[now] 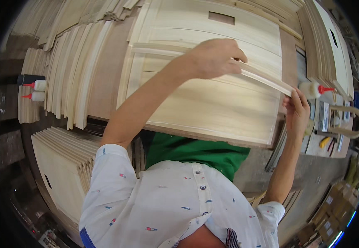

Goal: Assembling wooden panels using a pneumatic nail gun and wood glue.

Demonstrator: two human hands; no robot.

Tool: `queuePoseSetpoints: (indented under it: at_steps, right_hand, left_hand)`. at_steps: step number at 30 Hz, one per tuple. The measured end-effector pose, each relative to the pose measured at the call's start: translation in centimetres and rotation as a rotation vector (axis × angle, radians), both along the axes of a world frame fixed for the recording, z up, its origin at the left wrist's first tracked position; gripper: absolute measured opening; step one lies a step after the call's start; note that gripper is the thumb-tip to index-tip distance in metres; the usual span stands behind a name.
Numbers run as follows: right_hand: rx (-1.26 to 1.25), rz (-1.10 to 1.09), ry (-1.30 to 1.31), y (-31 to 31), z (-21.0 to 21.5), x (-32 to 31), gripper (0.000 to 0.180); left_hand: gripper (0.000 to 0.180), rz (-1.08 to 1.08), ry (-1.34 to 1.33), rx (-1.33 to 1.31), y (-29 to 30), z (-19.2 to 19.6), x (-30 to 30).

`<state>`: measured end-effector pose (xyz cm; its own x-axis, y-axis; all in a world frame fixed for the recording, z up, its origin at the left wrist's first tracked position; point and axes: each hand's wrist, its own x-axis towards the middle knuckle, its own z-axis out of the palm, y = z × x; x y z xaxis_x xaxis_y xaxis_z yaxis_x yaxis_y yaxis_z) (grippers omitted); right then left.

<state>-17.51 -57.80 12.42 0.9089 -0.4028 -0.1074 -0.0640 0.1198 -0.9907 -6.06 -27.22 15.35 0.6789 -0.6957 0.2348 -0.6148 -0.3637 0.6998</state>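
From the head view, a worktop (289, 49) of brown board carries a large pale wood panel (212, 103) that covers most of it, with a small rectangular cut-out (221, 17) near the panel's far edge. To the left of the worktop, stacks of thin pale slats (69, 74) lean in rows, and more flat panels (63, 165) are piled below the worktop's near left corner. Two glue bottles (36, 91) with red nozzles lie at the far left, and another glue bottle (314, 89) lies at the worktop's right edge, beside a wooden handle-shaped frame (349, 122) and small tools that are too small to make out. Cardboard boxes (332, 206) sit on the floor at lower right. The fisheye bends all straight edges and darkens the rim, so the room's outer parts are hard to read; the worktop's near edge is partly hidden behind a green cloth (200, 153) and the person's white patterned shirt. A long thin strip (266, 80) runs above the panel towards its right edge. The left hand (214, 58), arm stretched forward, is closed over the strip near its middle, fingers curled around it. The right hand (297, 111) is raised at the worktop's right edge, fingers pinching the strip's right end.
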Motion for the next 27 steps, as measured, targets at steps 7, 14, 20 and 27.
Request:
queuePoseSetpoints:
  at_steps: [7,14,20,27]
  right_hand:
    - [-0.012,-0.158,0.076,-0.3,0.9,0.7,0.024]
    - [-0.186,-0.099,0.167,-0.3,0.8,2.2,0.041]
    - [-0.141,-0.102,0.147,-0.7,0.9,3.8,0.038]
    - [-0.019,0.038,0.049,-3.6,0.6,7.2,0.026]
  left_hand:
    - [0.022,-0.065,-0.587,0.042,0.8,-1.8,1.7]
    - [0.022,-0.027,0.162,0.116,0.8,0.3,3.3]
    - [0.023,-0.044,0.032,0.029,0.7,-0.6,4.8]
    - [0.019,0.011,-0.184,0.029,-0.1,-1.3,7.3]
